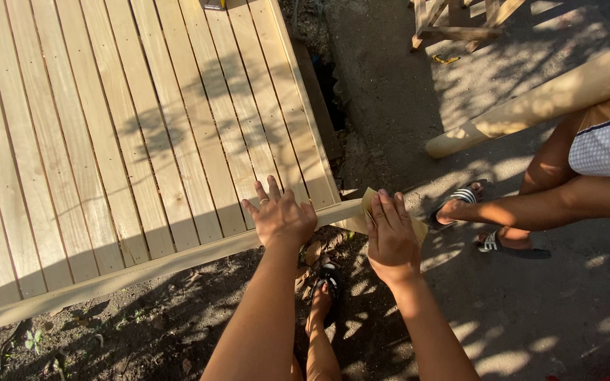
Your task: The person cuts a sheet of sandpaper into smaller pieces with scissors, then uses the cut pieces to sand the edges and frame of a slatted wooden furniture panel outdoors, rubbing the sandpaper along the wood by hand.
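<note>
A large panel of pale wooden slats (107, 127) lies flat, framed by a thicker edge rail (142, 268) along its near side. My left hand (279, 215) rests flat on that rail near the panel's corner, fingers spread, with a ring on one finger. My right hand (392, 236) presses a folded piece of tan sandpaper (370, 200) against the rail's end at the corner. My foot in a black sandal (327, 282) stands on the dirt below.
Another person crouches at the right, with a bare leg (531, 208) and striped sandals (464, 197). A long wooden beam (531, 106) slants behind them. A small wooden frame (453, 21) stands at the top. The ground is dirt and concrete.
</note>
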